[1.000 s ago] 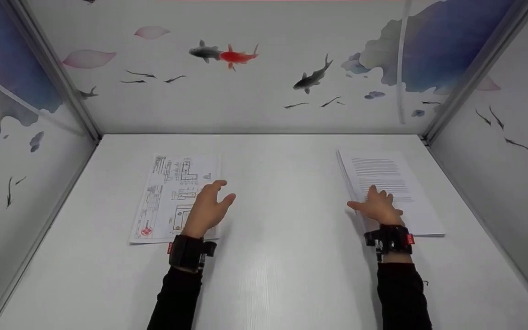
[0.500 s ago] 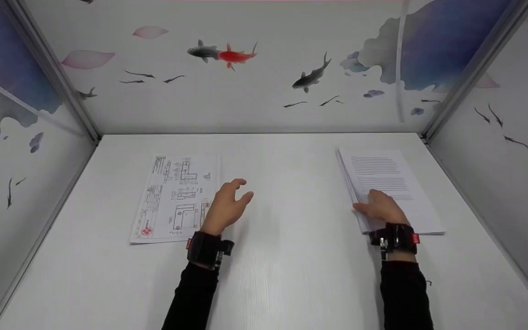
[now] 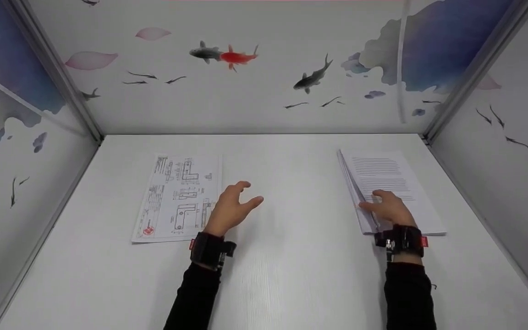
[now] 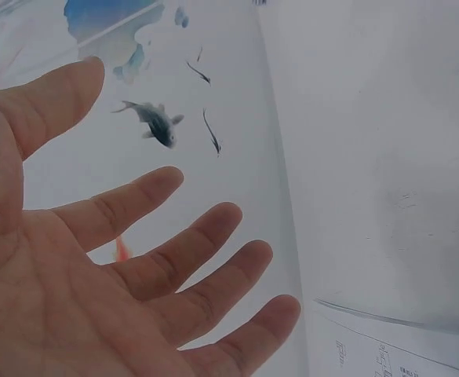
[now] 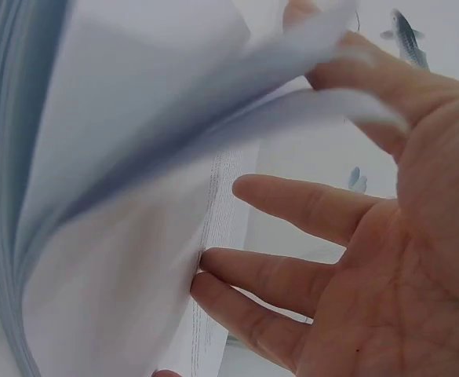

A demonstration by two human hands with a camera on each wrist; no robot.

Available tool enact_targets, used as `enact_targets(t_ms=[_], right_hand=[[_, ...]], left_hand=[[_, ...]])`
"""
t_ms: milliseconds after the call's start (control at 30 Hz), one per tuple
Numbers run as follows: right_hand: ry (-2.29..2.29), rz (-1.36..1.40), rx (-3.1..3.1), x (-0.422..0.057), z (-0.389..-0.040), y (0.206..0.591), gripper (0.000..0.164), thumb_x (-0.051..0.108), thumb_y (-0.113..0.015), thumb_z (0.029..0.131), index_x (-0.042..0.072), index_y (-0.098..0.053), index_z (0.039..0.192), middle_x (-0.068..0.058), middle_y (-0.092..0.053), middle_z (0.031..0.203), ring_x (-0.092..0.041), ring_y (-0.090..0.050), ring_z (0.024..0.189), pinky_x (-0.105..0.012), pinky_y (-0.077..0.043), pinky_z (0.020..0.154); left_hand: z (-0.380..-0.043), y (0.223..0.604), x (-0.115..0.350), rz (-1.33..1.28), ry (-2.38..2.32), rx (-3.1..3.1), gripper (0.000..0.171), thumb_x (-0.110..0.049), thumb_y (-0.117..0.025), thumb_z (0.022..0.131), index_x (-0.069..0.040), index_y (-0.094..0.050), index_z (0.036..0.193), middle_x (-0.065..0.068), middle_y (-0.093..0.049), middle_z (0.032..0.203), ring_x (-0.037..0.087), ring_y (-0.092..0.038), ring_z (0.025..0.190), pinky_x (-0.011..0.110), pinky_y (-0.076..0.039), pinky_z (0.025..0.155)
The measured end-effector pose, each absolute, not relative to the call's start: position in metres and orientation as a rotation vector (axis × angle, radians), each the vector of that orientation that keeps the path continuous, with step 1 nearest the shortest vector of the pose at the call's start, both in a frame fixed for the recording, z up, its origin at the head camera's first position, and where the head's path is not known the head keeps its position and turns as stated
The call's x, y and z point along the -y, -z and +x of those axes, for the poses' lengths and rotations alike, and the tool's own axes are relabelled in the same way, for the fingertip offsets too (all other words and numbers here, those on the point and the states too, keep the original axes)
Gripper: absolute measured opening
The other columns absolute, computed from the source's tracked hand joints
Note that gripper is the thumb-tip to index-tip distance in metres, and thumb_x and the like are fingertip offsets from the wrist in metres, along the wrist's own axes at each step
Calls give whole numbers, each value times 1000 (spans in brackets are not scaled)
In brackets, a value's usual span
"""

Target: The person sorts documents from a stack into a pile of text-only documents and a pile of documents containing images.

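Observation:
On the right of the white table lies a thick stack of paper point(image 3: 420, 220), its top sheet printed with lines of text. My right hand point(image 3: 393, 210) is over its left side, the thumb at the edge. In the right wrist view, several loose sheets point(image 5: 135, 102) bend up in front of the thumb. The straight fingers point(image 5: 268, 275) of that hand touch a printed page, with no pinch visible. My left hand point(image 3: 229, 211) is beside and partly over the drawing sheets point(image 3: 163, 206), fingers spread and holding nothing, as the left wrist view also shows.
The white table point(image 3: 282, 275) has a back wall point(image 3: 264, 101) and side walls printed with fish, petals and blue shapes. Between the two paper stacks is bare tabletop. Each wrist wears a black strap with a camera.
My left hand has moved right, uncovering more of the drawings. The right hand has drawn its fingers closer together and shifted slightly right; sheet edges at the stack's left side have lifted.

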State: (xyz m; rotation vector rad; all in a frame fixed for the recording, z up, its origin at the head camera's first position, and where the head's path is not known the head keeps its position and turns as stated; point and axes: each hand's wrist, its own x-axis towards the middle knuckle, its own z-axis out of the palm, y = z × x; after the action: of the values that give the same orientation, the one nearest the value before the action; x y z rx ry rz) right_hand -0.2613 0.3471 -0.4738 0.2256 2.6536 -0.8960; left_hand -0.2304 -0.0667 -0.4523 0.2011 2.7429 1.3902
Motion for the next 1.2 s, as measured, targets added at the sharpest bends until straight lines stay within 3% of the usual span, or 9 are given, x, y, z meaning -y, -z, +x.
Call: enact_targets(t_ms=[267, 400, 500, 600, 733, 833, 967, 1100, 1200], right_hand=[[954, 249, -2764, -346, -262, 476, 52, 10, -32, 97, -5, -45, 145, -32, -55, 134, -40, -57, 109, -47, -51, 83], [934, 280, -2871, -345, -259, 474, 54, 7, -26, 98, 1, -42, 149, -32, -54, 136, -42, -58, 110, -53, -50, 82], [920, 303, -2940, -345, -259, 473, 64, 1, -29, 93, 11, -31, 156, -35, -57, 124, -39, -59, 88, -48, -49, 66], [945, 289, -2974, -346, -259, 474, 79, -8, -31, 86, 18, -21, 160, -36, -57, 114, -28, -48, 66, -35, -39, 51], [943, 263, -2963, -345, -260, 474, 77, -12, -34, 83, 15, -37, 155, -36, -50, 137, -33, -51, 82, -34, -38, 57], [922, 277, -2933, -339, -259, 475, 60, -8, -35, 86, 5, -55, 141, -31, -45, 148, -39, -51, 106, -40, -44, 72], [897, 261, -2898, -327, -260, 477, 41, 10, -43, 97, -5, -60, 132, -30, -57, 136, -39, -57, 108, -47, -48, 85], [793, 234, -2901, -314, -262, 481, 62, 42, -63, 95, -11, -56, 126, -32, -61, 121, -37, -61, 99, -47, -52, 78], [719, 243, -2912, -309, -262, 484, 73, 46, -74, 85, -11, -51, 124, -31, -58, 118, -39, -59, 99, -53, -50, 78]], left_hand=[[-230, 455, 66, 180, -1371, -2731, 57, -42, -65, 96, -6, -55, 139, 23, -56, 141, 39, -53, 132, 53, -45, 105], [-230, 455, 65, 175, -1344, -2724, 55, -41, -64, 97, -7, -56, 139, 23, -57, 140, 39, -54, 131, 53, -46, 104], [-231, 455, 65, 165, -1323, -2719, 54, -42, -64, 97, -7, -56, 138, 22, -59, 139, 38, -56, 129, 53, -48, 102], [-231, 455, 65, 157, -1306, -2712, 54, -42, -64, 97, -8, -56, 138, 22, -60, 138, 38, -58, 127, 52, -49, 101], [-231, 457, 65, 180, -1297, -2698, 53, -43, -63, 97, -10, -56, 139, 22, -60, 138, 38, -58, 127, 52, -50, 100], [-232, 458, 66, 192, -1299, -2684, 53, -42, -63, 98, -10, -56, 139, 22, -60, 138, 38, -58, 127, 52, -49, 100], [-232, 459, 67, 179, -1284, -2686, 53, -41, -62, 98, -8, -56, 139, 23, -61, 136, 38, -59, 124, 52, -50, 98], [-231, 459, 67, 172, -1267, -2683, 54, -43, -62, 97, -8, -56, 138, 23, -62, 134, 37, -61, 122, 52, -50, 97], [-231, 458, 66, 171, -1270, -2668, 55, -45, -62, 97, -9, -56, 139, 23, -61, 135, 36, -61, 122, 52, -50, 98]])
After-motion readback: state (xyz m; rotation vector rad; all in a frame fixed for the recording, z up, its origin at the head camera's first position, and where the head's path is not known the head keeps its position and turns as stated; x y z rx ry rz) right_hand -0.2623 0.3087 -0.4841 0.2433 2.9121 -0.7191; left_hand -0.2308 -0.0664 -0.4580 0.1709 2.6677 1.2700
